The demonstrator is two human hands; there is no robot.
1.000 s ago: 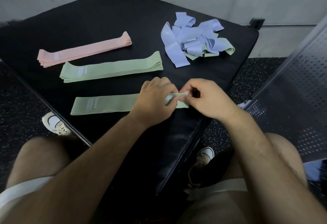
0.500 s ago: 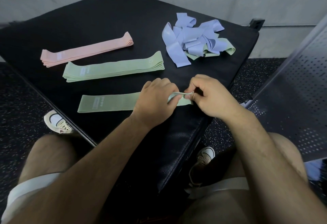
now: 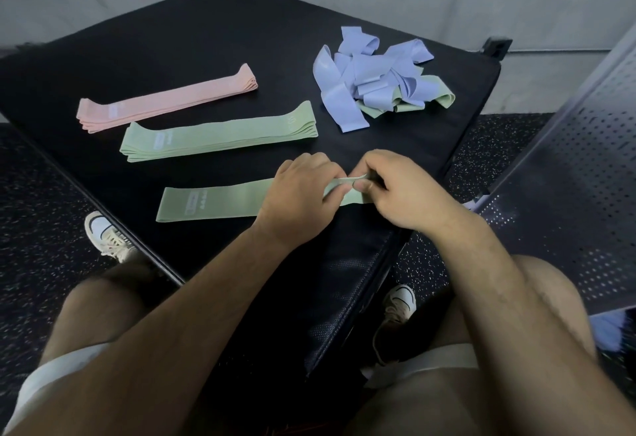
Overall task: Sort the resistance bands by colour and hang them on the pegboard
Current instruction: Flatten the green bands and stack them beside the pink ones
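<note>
On the mat (image 3: 206,40), green band (image 3: 223,201), label (image 3: 196,203) illegible

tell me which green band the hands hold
The single green band nearest the person: left hand and right hand pinch its right end. The green stack beyond and the green strip under the purple pile lie untouched.

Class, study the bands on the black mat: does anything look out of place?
Yes. The far-right heap is untidy: purple bands lie tangled, with green bands mixed in underneath, while the pink stack and green stack lie flat and sorted.
</note>
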